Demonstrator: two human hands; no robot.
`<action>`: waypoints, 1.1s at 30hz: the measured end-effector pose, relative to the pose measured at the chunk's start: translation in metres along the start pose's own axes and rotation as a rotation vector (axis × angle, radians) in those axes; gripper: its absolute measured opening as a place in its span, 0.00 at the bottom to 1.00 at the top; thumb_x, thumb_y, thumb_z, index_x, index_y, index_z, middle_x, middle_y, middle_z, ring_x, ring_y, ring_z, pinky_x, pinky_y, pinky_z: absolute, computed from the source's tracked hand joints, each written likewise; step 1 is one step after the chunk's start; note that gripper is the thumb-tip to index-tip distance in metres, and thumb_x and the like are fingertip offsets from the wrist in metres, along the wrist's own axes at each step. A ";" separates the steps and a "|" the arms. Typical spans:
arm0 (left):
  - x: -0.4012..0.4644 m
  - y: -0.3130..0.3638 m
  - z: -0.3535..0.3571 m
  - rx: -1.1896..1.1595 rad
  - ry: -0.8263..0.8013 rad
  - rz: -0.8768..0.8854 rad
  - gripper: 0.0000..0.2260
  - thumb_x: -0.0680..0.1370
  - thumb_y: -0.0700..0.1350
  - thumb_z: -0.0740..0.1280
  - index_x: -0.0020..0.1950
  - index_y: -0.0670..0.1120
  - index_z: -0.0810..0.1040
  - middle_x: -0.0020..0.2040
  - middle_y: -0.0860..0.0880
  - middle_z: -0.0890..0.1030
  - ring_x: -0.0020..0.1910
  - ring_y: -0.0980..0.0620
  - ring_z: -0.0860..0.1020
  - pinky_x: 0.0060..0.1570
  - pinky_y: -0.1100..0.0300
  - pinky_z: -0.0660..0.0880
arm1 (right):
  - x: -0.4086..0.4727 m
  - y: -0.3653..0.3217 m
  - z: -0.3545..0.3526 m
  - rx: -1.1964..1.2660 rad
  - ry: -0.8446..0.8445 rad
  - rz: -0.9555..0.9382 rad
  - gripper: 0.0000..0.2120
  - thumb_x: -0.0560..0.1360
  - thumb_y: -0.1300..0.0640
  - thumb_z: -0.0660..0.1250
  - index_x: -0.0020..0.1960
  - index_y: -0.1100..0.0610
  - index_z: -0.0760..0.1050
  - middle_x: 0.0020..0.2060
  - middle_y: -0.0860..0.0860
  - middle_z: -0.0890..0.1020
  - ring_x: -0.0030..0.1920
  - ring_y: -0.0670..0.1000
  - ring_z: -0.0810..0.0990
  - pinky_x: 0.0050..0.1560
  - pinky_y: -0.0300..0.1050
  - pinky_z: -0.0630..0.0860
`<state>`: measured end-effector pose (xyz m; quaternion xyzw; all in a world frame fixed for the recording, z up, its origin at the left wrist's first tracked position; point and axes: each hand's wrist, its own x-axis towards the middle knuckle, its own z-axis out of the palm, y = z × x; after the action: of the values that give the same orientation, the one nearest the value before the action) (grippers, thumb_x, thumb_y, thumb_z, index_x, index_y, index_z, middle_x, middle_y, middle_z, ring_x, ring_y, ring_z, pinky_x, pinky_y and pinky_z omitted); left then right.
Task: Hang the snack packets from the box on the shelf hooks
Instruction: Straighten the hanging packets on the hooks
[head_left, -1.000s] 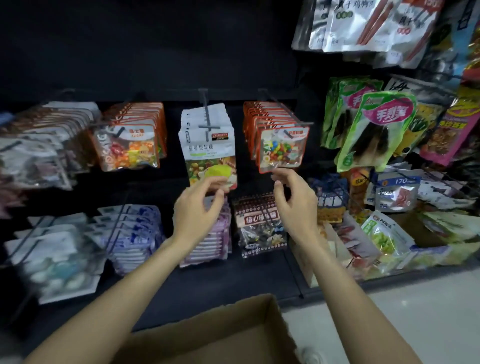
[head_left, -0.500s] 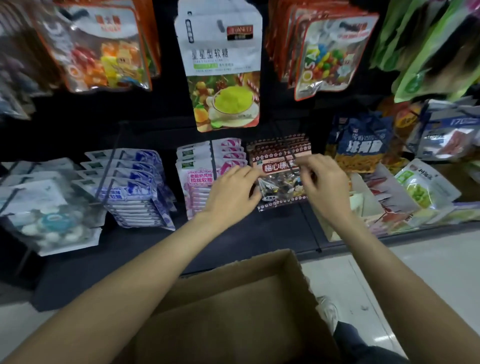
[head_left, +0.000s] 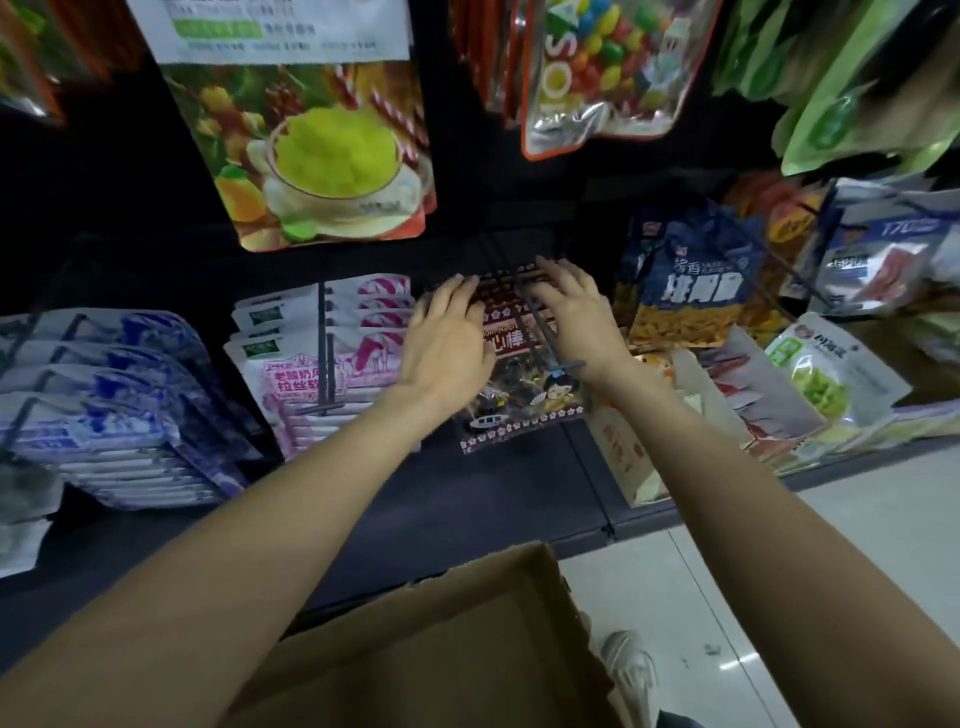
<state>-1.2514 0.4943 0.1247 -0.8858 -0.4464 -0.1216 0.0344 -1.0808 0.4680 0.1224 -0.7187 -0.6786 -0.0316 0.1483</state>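
A dark red snack packet with a cartoon figure and clear window hangs on a black shelf hook in the lower row. My left hand lies on the packet's left side with fingers stretched forward. My right hand lies on its right side, fingers straight, reaching to the packet's top edge. The hook's wire runs between both hands. The brown cardboard box sits low in the view below my arms; its inside looks bare where it shows.
Pink-white packets and blue-white packets hang to the left. A blue packet and loose packets lie to the right. White-green and candy packets hang above. A tiled floor and a shoe show at lower right.
Both hands dropped from the upper row of packets to the dark red packet in the lower row and now lie along its sides. The view moved down and closer.
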 end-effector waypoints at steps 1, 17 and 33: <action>-0.001 -0.002 0.001 0.017 0.035 0.027 0.23 0.80 0.49 0.57 0.73 0.41 0.63 0.77 0.46 0.56 0.76 0.49 0.51 0.73 0.51 0.48 | -0.002 -0.001 0.002 0.011 0.026 -0.005 0.19 0.79 0.55 0.61 0.69 0.54 0.69 0.76 0.51 0.58 0.76 0.55 0.52 0.68 0.57 0.61; -0.006 -0.009 -0.001 -0.425 0.291 -0.005 0.08 0.78 0.47 0.64 0.50 0.48 0.82 0.49 0.51 0.84 0.50 0.49 0.80 0.57 0.52 0.71 | -0.033 0.011 0.018 0.256 0.263 -0.089 0.11 0.75 0.59 0.69 0.56 0.58 0.81 0.55 0.51 0.82 0.58 0.56 0.76 0.56 0.52 0.73; 0.032 -0.012 -0.014 -0.284 0.011 -0.001 0.05 0.77 0.49 0.68 0.51 0.54 0.82 0.47 0.54 0.84 0.48 0.53 0.81 0.45 0.57 0.78 | -0.021 0.006 0.002 0.169 0.197 -0.052 0.05 0.74 0.58 0.70 0.50 0.55 0.80 0.55 0.48 0.80 0.54 0.55 0.76 0.50 0.48 0.65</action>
<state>-1.2451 0.5246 0.1459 -0.8809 -0.4249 -0.1885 -0.0889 -1.0766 0.4477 0.1143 -0.6792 -0.6794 -0.0484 0.2735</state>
